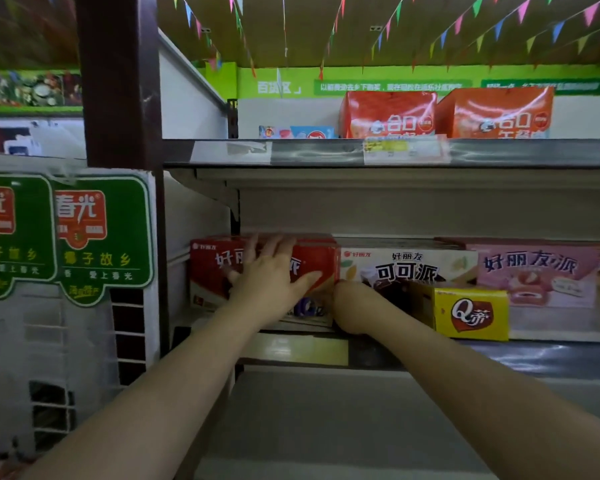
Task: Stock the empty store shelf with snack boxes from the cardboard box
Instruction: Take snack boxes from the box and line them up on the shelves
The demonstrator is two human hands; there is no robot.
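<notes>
A red snack box [208,271] stands at the left end of the middle shelf [551,351]. My left hand [272,275] lies flat on its front face, fingers straight and spread. My right hand [347,306] reaches in at the box's right side, between it and a white cocoa-pie box [406,268]; its fingers are hidden behind the red box. A pink snack box [541,271] stands to the right. A small yellow box [471,313] sits in front of the white and pink boxes. The cardboard box is out of view.
A shelf above [326,152] carries two orange cartons [388,114] and price tags. A dark post [118,81] and green signs [101,233] stand to the left. A lower shelf [326,427] lies beneath my arms.
</notes>
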